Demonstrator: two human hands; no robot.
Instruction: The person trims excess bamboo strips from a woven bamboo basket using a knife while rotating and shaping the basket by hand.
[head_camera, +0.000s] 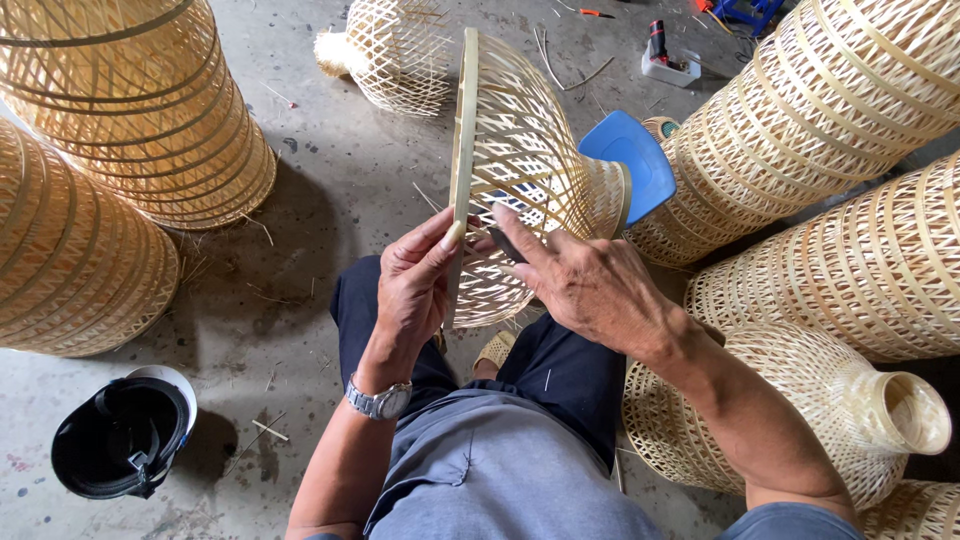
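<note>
I hold a woven bamboo lampshade-shaped basket (525, 160) on its side above my knees, its wide round rim facing left. My left hand (415, 285) pinches the lower part of the rim, thumb on the flat hoop. My right hand (580, 280) rests against the open lattice wall, fingers pressed onto the strips near the rim. A metal watch (380, 400) sits on my left wrist. I sit in dark trousers and a grey shirt.
Stacks of finished bamboo baskets stand at the left (130, 110) and right (830, 110), one more lies by my right knee (840, 400). A blue plastic stool (630, 160) is behind the held basket. A black helmet (125, 435) lies on the concrete floor, tools (665, 55) farther back.
</note>
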